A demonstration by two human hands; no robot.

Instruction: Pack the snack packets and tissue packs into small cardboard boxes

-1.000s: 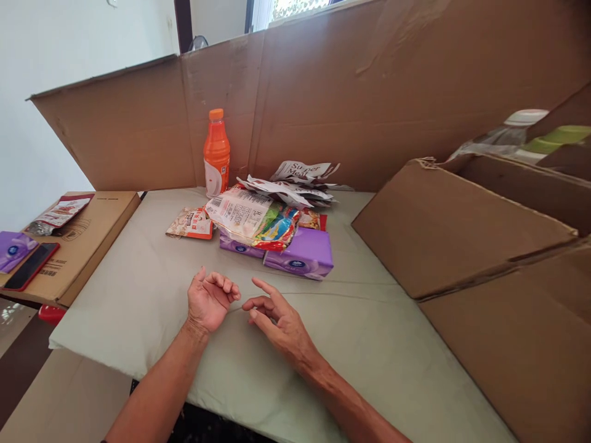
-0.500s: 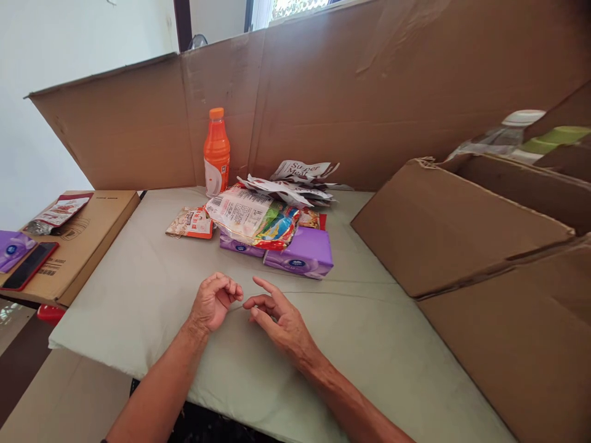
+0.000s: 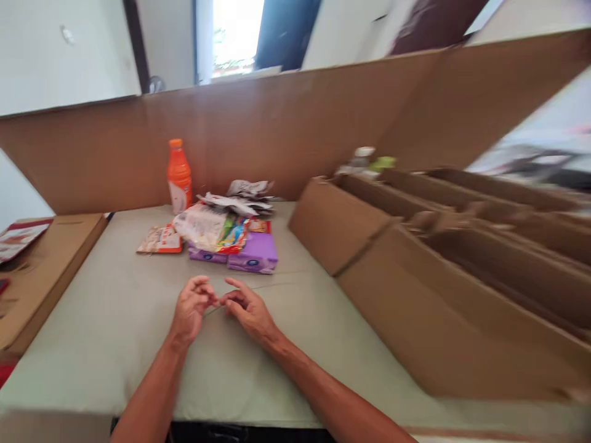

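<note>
My left hand (image 3: 191,307) hovers over the pale tabletop with its fingers loosely bent and apart, holding nothing. Beside it, my right hand (image 3: 249,312) has its index finger stretched out and the others half curled; it is empty too. The fingertips of both hands come close together, and whether they touch I cannot tell. Just beyond lie purple tissue packs (image 3: 258,251) with a colourful plastic food bag (image 3: 201,226) on top. Left of them is an orange-and-white snack packet (image 3: 160,240). Behind stand an orange drink bottle (image 3: 179,181) and a heap of white pouches (image 3: 235,204).
On the right sits a cardboard box with compartments (image 3: 425,307), a clear bottle (image 3: 362,159) and something green (image 3: 383,163) showing at its far end. A tall cardboard panel (image 3: 277,129) closes off the back. A flat carton (image 3: 50,271) adjoins the table's left side.
The view has swung right, bringing the box's compartments into sight. My left hand's fingers have loosened slightly. The right hand keeps nearly the same pose, and the goods on the table stay put.
</note>
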